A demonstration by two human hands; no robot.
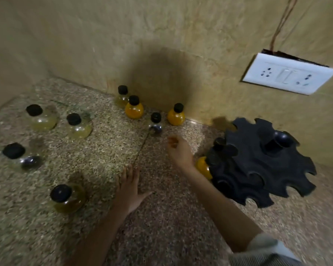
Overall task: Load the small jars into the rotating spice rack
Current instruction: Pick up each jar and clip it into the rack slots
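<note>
My left hand [130, 186] lies flat on the counter [161, 227], fingers spread, to steady me. My right hand [178, 150] reaches empty, fingers loosely curled, toward the jars [134, 107] by the wall (one orange jar [203, 167] sits in the rack [258, 162]) — the rest wait outside.

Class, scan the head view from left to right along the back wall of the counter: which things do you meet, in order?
Pale jar → orange jar → dark jar → second orange jar → black rack → wall socket.
</note>
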